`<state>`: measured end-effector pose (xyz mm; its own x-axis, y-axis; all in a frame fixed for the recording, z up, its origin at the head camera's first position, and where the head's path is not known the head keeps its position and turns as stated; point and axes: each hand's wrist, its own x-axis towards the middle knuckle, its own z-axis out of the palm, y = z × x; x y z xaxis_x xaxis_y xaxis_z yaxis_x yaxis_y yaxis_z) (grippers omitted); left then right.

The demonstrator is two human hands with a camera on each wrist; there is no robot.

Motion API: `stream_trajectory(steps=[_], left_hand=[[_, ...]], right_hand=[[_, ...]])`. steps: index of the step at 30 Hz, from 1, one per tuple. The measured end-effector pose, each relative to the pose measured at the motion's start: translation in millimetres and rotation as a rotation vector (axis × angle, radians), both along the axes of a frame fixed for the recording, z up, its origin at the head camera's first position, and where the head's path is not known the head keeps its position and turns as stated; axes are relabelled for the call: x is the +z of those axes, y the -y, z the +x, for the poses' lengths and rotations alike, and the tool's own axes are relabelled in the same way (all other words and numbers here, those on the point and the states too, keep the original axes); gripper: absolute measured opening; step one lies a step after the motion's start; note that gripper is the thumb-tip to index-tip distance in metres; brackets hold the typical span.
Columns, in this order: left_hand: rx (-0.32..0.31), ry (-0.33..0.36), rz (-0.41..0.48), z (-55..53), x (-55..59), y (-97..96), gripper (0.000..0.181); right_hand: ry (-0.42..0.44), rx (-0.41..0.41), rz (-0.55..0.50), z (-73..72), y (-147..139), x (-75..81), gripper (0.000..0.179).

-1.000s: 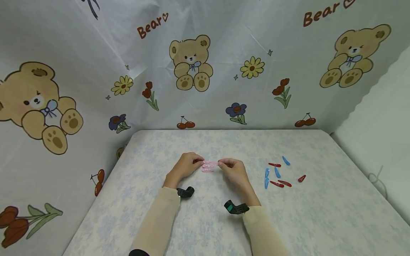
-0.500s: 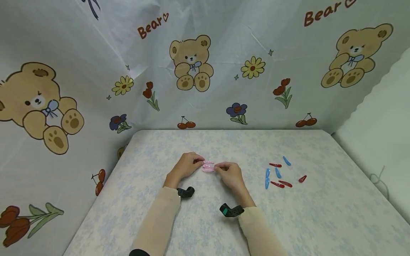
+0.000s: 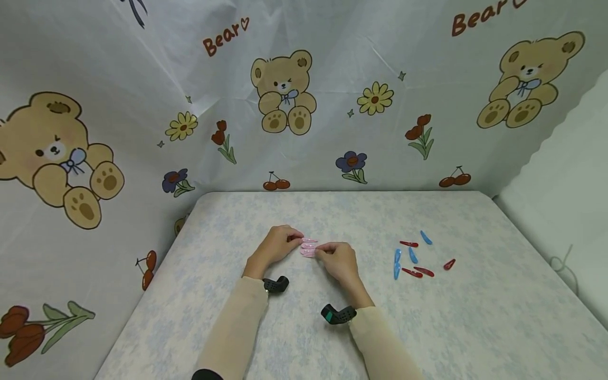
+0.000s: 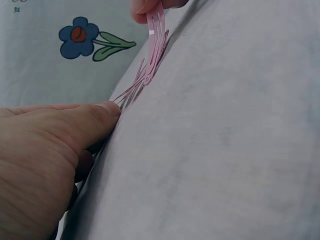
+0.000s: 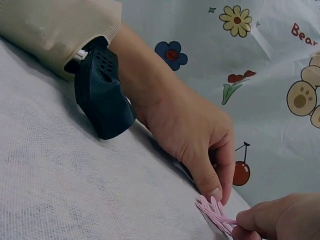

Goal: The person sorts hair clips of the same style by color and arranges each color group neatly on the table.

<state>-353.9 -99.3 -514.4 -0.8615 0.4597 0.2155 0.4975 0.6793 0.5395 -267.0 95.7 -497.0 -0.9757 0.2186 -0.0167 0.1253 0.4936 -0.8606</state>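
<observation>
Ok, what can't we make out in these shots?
Head: some ends of the slim pink hair clips, covered by left hand and right hand.
Head: fine detail on the teardrop-shaped blue hair clips and red hair clips, too small.
Left wrist: pink clip count; they overlap.
Left wrist: most of the right hand, cut off by the top edge.

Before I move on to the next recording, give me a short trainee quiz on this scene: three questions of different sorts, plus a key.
1. Which colour of clip does the right grip pinch? A) blue B) pink C) red
2. True or false: the blue clips lie nearer to the right grip than to the left grip.
3. How many red clips lie on the table?

Key: 1. B, a pink clip; 2. True; 3. Four.
</observation>
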Motion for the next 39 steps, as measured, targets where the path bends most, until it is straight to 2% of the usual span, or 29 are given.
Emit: stream_trajectory(steps=[17, 39], left_hand=[[0.009, 0.015, 0.009, 0.4, 2.2, -0.2, 0.015], [0.010, 0.016, 0.002, -0.1, 2.1, -0.7, 0.016]], right_hand=[[0.005, 0.022, 0.173, 3.8, 3.6, 3.9, 0.011], [-0.021, 0.039, 0.169, 4.7, -0.1, 1.7, 0.010]])
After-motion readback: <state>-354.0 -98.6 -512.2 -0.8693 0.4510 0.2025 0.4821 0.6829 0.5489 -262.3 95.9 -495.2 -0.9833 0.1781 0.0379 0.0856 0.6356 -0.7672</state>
